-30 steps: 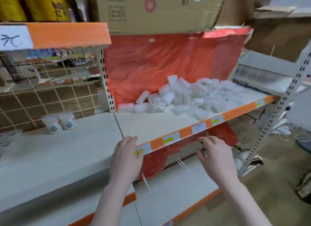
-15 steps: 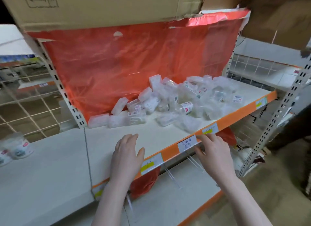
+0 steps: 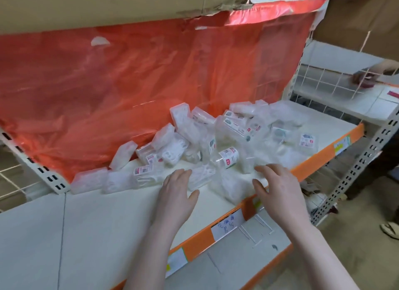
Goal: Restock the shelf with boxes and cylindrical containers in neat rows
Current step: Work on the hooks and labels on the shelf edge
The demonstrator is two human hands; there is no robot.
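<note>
Clear plastic boxes [image 3: 181, 125] and a cylinder [image 3: 226, 158] lie heaped just beyond both hands, none in rows yet. Sorting looks about to begin; next comes picking one piece from the pile. Left hand [image 3: 176, 194] and right hand [image 3: 278, 192] hover palm-down over the shelf [image 3: 97, 220], fingers loosely spread, holding nothing.
</note>
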